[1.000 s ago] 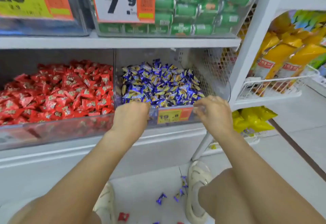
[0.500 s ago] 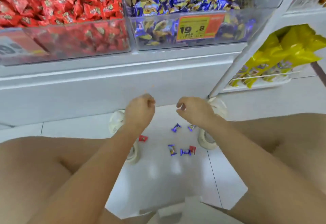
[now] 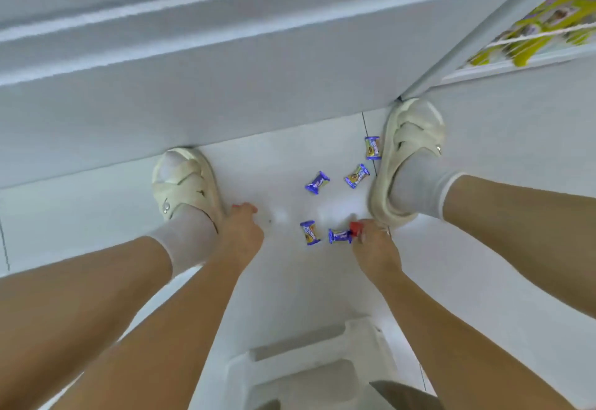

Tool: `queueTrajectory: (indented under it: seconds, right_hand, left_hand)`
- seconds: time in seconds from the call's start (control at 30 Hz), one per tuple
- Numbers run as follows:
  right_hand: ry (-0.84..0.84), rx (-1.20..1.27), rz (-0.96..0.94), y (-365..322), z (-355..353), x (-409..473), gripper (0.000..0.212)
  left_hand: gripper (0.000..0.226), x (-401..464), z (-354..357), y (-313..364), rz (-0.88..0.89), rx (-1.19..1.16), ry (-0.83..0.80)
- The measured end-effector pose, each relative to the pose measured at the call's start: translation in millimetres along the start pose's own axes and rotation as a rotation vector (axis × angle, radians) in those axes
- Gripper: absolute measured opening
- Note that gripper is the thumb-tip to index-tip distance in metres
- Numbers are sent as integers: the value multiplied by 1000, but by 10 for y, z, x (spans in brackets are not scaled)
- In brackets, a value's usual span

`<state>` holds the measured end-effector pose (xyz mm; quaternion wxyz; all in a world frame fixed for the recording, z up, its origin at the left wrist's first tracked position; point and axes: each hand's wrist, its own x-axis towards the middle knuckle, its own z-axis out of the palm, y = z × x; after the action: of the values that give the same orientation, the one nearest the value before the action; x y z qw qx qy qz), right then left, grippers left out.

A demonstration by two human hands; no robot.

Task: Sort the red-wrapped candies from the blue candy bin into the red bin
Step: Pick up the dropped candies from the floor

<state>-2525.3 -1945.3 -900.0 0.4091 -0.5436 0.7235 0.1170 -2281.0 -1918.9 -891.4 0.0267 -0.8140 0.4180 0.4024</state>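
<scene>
Both hands reach down to the white floor [image 3: 290, 296] at frame centre. The left hand [image 3: 240, 232] curls over a red candy [image 3: 244, 206] beside the left sandal [image 3: 182, 180]. The right hand [image 3: 374, 241], by the right sandal [image 3: 408, 158], pinches a second red candy [image 3: 354, 226], which touches a blue candy [image 3: 339, 236]. Four more blue ones lie just above.

We see white tiled floor [image 3: 290, 287] under both hands. Five blue-wrapped candies on it: two [image 3: 310, 232] [image 3: 340, 236] between hands, three [image 3: 317, 182] [image 3: 357, 176] [image 3: 372, 148] beyond them. Cream sandal over white sock [image 3: 183, 183] just left of left hand, its twin [image 3: 409, 158] just beyond right hand. White cabinet base [image 3: 200, 64] farther ahead. Yellow packets on wire shelf [image 3: 541, 35] far right. White plastic stool [image 3: 309, 367] nearer us than hands.
</scene>
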Motion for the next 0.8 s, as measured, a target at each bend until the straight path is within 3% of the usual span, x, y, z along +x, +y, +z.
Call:
queueTrajectory:
  seconds: [0.1,0.2,0.27,0.33,0.4,0.5,0.57,0.63,0.7,0.8]
  right_hand:
    - [-22,-212,-114,-2,102,183,50]
    - [-18,-408,-212,56,150,321,49]
    - [-6,-350,-208,107,147,363,33]
    - [53,-100,-131,89,129,361,17]
    - [148,239,-51,-14,127,345,13]
    - [110,532,-33,-308,156,245,21]
    - [39,550,-98,-506,176,164,18]
    - [9,480,-184,-649,188,88,12]
    - [-5,442,-244,-732,186,28,8]
    - [-23,364,-290,-782,146,53,14]
  left_hand:
    - [35,219,-1,-54,42,113,18]
    - [30,344,34,-192,141,312,32]
    - [27,375,74,-231,212,371,28]
    - [24,406,114,-215,236,366,32]
    - [20,407,175,-139,131,175,39]
    - [16,262,238,226,-182,-422,-38]
    - [13,138,245,583,-406,-902,-209]
    - [23,41,233,851,-518,-1260,-354]
    - [29,24,257,937,-513,-1383,-365]
    - [30,92,288,896,-499,-1333,-269]
